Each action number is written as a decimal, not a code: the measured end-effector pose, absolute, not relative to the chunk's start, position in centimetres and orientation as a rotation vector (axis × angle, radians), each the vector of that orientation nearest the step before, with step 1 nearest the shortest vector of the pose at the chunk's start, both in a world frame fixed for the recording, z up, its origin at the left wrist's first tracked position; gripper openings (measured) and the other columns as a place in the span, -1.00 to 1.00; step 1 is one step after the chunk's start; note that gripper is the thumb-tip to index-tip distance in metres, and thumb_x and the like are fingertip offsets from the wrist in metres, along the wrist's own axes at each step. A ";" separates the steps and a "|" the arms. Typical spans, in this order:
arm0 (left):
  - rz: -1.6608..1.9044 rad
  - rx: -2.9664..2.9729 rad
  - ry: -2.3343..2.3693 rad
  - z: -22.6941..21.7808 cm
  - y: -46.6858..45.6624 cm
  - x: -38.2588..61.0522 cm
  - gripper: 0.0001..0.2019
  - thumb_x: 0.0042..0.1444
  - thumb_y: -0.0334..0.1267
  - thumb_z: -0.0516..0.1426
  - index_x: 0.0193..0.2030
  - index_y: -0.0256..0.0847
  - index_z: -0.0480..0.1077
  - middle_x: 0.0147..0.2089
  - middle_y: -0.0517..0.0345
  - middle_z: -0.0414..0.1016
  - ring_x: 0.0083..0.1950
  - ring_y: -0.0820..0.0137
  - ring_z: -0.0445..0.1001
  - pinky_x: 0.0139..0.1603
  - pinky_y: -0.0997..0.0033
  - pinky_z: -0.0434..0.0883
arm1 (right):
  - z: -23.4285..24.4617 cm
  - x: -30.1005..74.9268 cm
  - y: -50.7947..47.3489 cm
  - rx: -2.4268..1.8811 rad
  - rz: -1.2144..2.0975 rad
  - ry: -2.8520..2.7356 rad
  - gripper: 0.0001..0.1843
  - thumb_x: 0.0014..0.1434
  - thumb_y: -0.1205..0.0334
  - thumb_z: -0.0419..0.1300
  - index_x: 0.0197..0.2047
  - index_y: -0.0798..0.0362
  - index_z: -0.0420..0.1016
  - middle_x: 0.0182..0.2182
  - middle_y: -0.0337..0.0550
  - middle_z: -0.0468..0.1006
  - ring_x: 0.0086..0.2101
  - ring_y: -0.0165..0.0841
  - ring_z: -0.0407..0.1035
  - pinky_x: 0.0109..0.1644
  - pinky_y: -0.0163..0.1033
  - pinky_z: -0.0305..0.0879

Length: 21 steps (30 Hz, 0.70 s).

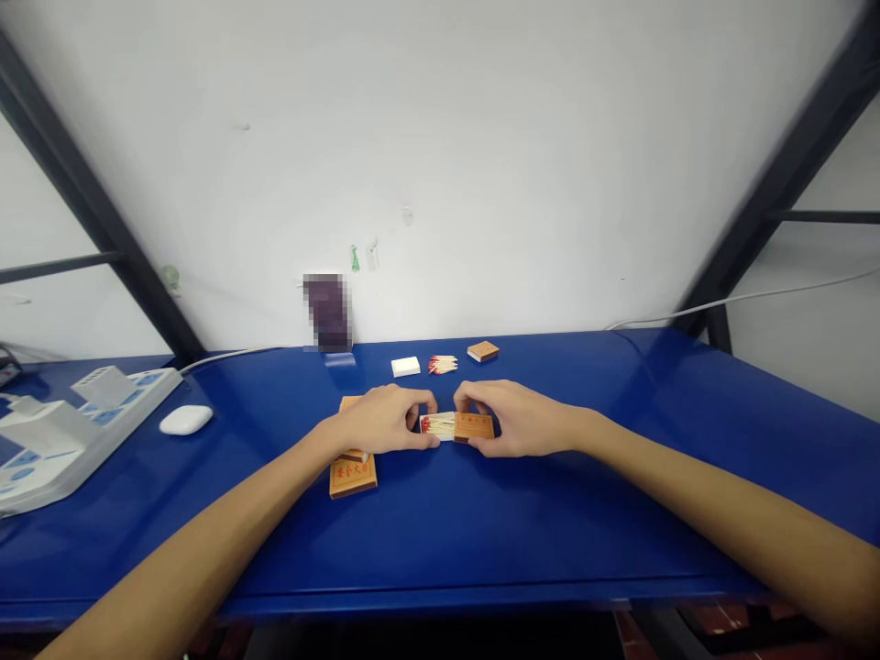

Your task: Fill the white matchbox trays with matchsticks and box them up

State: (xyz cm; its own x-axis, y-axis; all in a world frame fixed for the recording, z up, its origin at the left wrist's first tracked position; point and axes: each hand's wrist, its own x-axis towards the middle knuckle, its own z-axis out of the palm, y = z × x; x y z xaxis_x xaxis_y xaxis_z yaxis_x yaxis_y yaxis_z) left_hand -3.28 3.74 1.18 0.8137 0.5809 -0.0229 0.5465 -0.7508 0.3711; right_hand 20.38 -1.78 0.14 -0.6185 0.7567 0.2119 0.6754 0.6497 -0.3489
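A matchbox lies partly slid apart between my hands. Its white inner tray shows a row of red-headed matches, and its orange-brown sleeve covers the right part. My left hand pinches the tray's left end between thumb and fingers. At the other side, my right hand holds the sleeve by its long edges. Several more matchboxes sit beneath and beside my left wrist, partly hidden by it. Behind the hands are a white tray, a small pile of matches and a brown matchbox.
On the left of the blue table stand a white power strip with plugs in it and a white earbud case. A pixelated dark object leans near the wall. Black frame bars slope at both sides.
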 end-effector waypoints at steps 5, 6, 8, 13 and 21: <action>0.139 2.626 0.843 1.1 3.8 -3.3 -0.69 0.09 0.04 0.22 -0.17 -0.11 0.40 -0.45 0.33 0.42 -0.45 0.44 0.37 -0.42 0.46 0.16 | 0.1 20.5 -1.5 -1.142 0.369 -2.485 -0.79 0.07 0.24 0.23 -0.21 0.01 0.32 -0.33 -0.24 0.46 -0.38 -0.37 0.31 -0.31 -0.27 0.20; 0.137 2.622 0.839 1.1 3.8 -3.3 -0.69 0.08 0.05 0.22 -0.17 -0.11 0.40 -0.45 0.32 0.42 -0.45 0.44 0.37 -0.42 0.46 0.16 | 0.1 20.5 -1.5 -1.141 0.362 -2.483 -0.79 0.08 0.24 0.23 -0.20 0.01 0.32 -0.32 -0.23 0.47 -0.37 -0.36 0.32 -0.30 -0.26 0.21; 0.134 2.616 0.834 1.1 3.8 -3.3 -0.69 0.08 0.05 0.22 -0.18 -0.11 0.40 -0.45 0.32 0.42 -0.45 0.44 0.37 -0.42 0.46 0.16 | 0.0 20.5 -1.4 -1.141 0.345 -2.484 -0.80 0.09 0.23 0.23 -0.20 0.01 0.33 -0.31 -0.22 0.48 -0.36 -0.35 0.32 -0.27 -0.25 0.22; 0.143 2.599 0.835 1.2 3.8 -3.3 -0.69 0.08 0.04 0.22 -0.19 -0.12 0.40 -0.46 0.32 0.41 -0.45 0.45 0.37 -0.40 0.45 0.17 | -0.1 20.5 -1.4 -1.146 0.309 -2.498 -0.81 0.08 0.23 0.23 -0.21 0.01 0.35 -0.30 -0.21 0.49 -0.34 -0.34 0.33 -0.23 -0.22 0.23; 0.157 2.605 0.794 1.0 3.9 -3.4 -0.71 0.07 0.01 0.23 -0.17 -0.11 0.40 -0.46 0.34 0.41 -0.46 0.47 0.36 -0.41 0.46 0.17 | 0.2 20.7 -1.6 -1.141 0.293 -2.527 -0.76 0.04 0.27 0.26 -0.18 0.00 0.38 -0.30 -0.23 0.48 -0.34 -0.34 0.33 -0.23 -0.23 0.23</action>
State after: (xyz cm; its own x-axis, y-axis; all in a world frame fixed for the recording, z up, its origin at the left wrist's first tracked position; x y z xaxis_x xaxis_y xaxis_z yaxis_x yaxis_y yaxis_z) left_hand -3.38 3.89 0.99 0.8314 0.5555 -0.0116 0.5092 -0.7535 0.4159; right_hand 20.70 -1.62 0.21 -0.6135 0.7553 0.2306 0.6825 0.6540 -0.3264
